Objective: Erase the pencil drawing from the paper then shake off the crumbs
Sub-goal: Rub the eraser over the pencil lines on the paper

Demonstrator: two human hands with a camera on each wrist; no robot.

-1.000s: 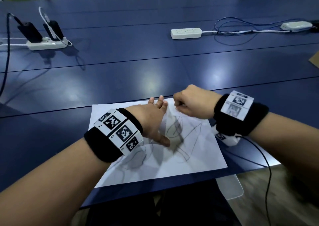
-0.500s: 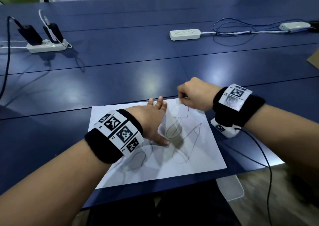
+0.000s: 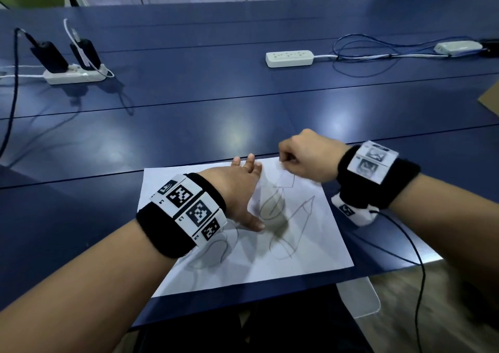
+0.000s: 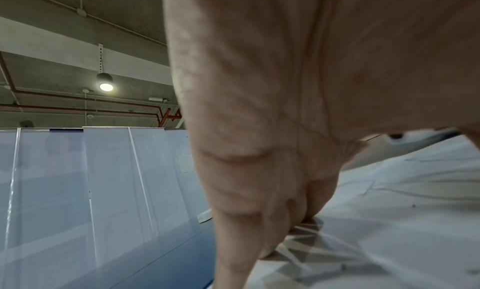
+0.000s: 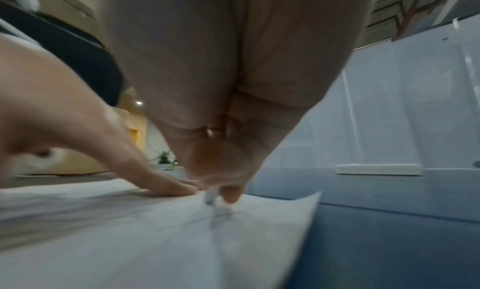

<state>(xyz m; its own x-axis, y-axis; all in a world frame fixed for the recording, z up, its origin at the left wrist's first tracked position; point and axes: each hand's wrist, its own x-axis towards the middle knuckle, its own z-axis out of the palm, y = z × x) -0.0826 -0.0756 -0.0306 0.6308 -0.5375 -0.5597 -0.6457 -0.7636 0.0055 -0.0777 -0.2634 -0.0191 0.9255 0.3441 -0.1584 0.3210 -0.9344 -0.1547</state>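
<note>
A white sheet of paper (image 3: 310, 247) with grey pencil lines (image 3: 286, 228) lies on the blue table near its front edge. My left hand (image 3: 237, 188) lies flat on the sheet with straight fingers, pressing it down. My right hand (image 3: 305, 155) is at the sheet's far right corner, its fingers curled. In the right wrist view its fingertips (image 5: 231, 195) pinch a small white eraser (image 5: 210, 197) whose tip touches the paper (image 5: 155, 242). The left wrist view shows my left hand (image 4: 259, 190) with fingers down on the paper (image 4: 389, 221).
Three white power strips lie farther back: one at the left (image 3: 74, 76) with two black chargers plugged in, one in the middle (image 3: 289, 58), one at the far right (image 3: 459, 47) with tangled blue cables. A brown cardboard corner (image 3: 490, 101) pokes in at the right edge.
My right hand has moved up and away across the paper toward its far right corner. The left hand has stayed flat on the sheet.
</note>
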